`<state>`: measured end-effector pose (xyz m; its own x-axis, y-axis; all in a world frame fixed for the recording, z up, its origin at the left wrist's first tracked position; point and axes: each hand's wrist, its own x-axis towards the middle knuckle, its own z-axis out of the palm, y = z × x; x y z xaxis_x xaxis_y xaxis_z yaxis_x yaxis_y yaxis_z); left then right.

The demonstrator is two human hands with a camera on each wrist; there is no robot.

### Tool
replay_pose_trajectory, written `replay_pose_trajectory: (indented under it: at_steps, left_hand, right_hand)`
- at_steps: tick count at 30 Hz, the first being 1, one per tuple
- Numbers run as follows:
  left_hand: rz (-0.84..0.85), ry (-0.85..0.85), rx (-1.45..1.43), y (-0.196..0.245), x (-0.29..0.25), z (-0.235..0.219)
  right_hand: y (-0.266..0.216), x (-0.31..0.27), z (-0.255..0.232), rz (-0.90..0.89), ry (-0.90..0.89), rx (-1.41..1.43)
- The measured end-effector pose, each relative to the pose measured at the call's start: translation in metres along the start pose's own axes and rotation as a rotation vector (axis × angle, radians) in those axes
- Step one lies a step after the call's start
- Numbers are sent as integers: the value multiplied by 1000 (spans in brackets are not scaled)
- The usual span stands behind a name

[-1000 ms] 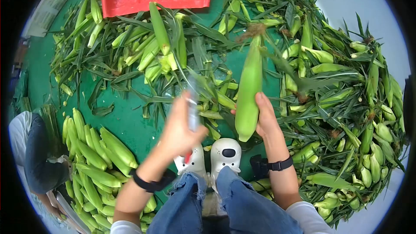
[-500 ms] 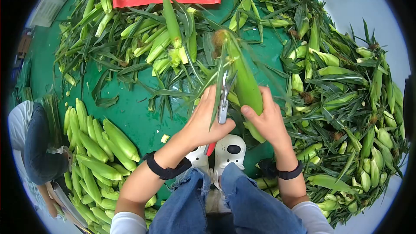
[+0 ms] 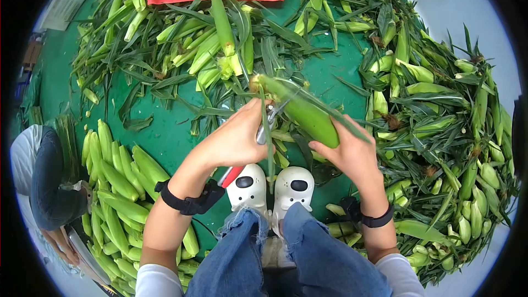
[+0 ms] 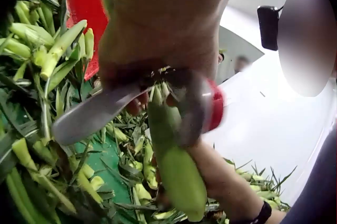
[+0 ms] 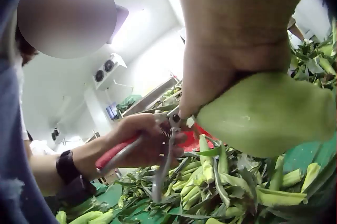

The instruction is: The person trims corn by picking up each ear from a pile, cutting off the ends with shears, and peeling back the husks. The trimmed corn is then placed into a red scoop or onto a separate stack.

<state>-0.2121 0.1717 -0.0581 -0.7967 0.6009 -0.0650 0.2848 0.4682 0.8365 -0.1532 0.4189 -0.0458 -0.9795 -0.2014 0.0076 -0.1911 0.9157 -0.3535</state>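
a: so what's different now?

b: the corn ear (image 3: 312, 120). a second ago it's close to upright and apart from the tool; now it slants leftward, with its narrow end up beside the left hand (image 3: 234, 136).

a: and that hand is holding?

b: the pruners (image 5: 174, 119), in a grip. from the right wrist the handles look spread, so i'd guess the blades aren't squeezed together.

a: the other one?

b: the right hand (image 3: 353, 149) holds the ear round its thicker part, thumb pressed against it.

a: where is the ear, exactly?

b: between the two hands, above the green floor (image 3: 170, 141), just beyond the white shoes (image 3: 256, 190).

a: are the blades touching it?

b: can't tell. it's blurred there, though the left wrist view puts the narrow end right by the tool's pivot.

a: and for the work?

b: tool and tip have come together, so i'd judge the trimming is at that end, and unfinished: a long leaf (image 3: 269, 157) seems to hang from it.
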Motion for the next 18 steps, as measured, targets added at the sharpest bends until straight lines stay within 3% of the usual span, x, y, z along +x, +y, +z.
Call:
replay_pose_trajectory:
  at_steps: [2, 5, 8, 9, 10, 12, 14, 16, 18]
  left_hand:
    - [-114, -83, -97, 3, 1, 0]
    - [-245, -27, -139, 4, -1, 12]
    - [-565, 332, -401, -45, 13, 12]
    - [-603, 422, -779, -47, 18, 5]
    - [-615, 459, -929, -44, 19, 3]
    - [-406, 288, -479, -31, 6, 6]
    - [-238, 368, -609, -1, 0, 22]
    - [-188, 442, -553, 28, -2, 31]
    - [-131, 453, -327, 37, -2, 36]
  right_hand:
    - [7, 3, -7, -38, -42, -65]
    - [14, 10, -9, 16, -121, -42]
    - [21, 5, 12, 33, -68, 324]
    - [22, 2, 17, 37, -38, 480]
    - [18, 1, 20, 62, -54, 570]
    - [15, -3, 31, 101, -96, 699]
    - [5, -1, 34, 183, -158, 735]
    - [-7, 1, 33, 308, -227, 795]
    - [-13, -6, 42, 199, -120, 560]
